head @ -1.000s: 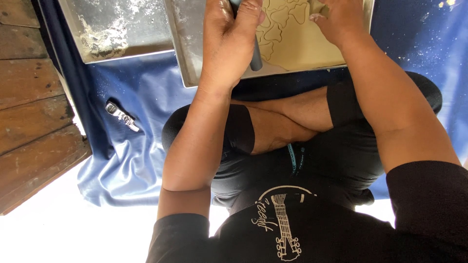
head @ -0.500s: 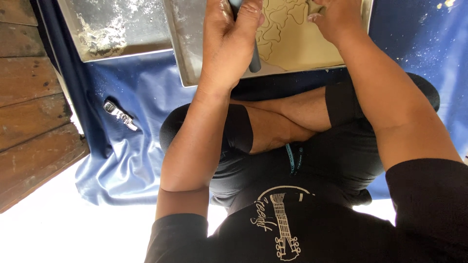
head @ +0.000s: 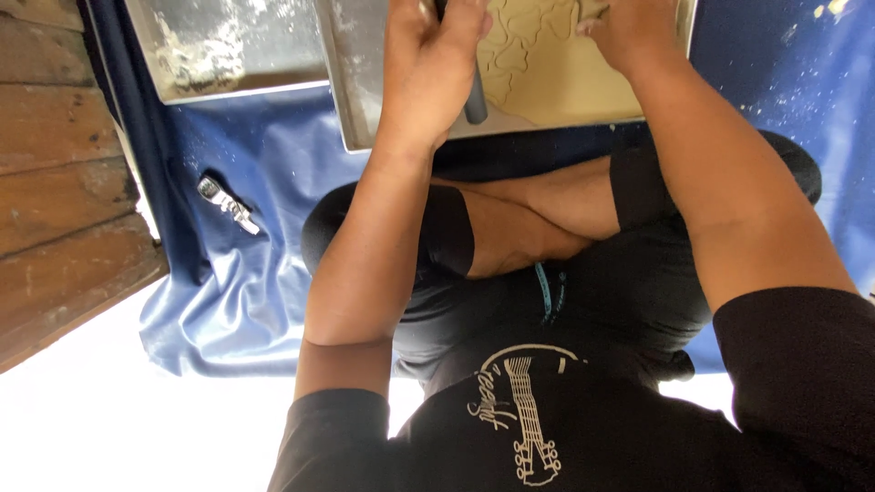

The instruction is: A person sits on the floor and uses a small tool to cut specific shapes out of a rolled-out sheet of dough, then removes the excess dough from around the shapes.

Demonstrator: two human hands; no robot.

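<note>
My left hand (head: pixel 428 64) is shut around a dark cylindrical tool handle (head: pixel 474 96), its lower end sticking out below my fingers over a metal tray (head: pixel 351 100). A flat sheet of tan dough (head: pixel 556 77) with shapes cut into it lies in the tray. My right hand (head: pixel 629 32) rests with its fingers pressed on the dough near the top edge; whether it holds anything is hidden. I sit cross-legged in black clothes right below the tray.
A second metal tray (head: pixel 228 55) dusted with flour stands at the upper left. A small metal object (head: pixel 226 202) lies on the blue cloth (head: pixel 237 273) to my left. Wooden planks (head: pixel 55 182) run along the far left edge.
Both hands have stayed on the dough tray; the view has shifted only slightly.
</note>
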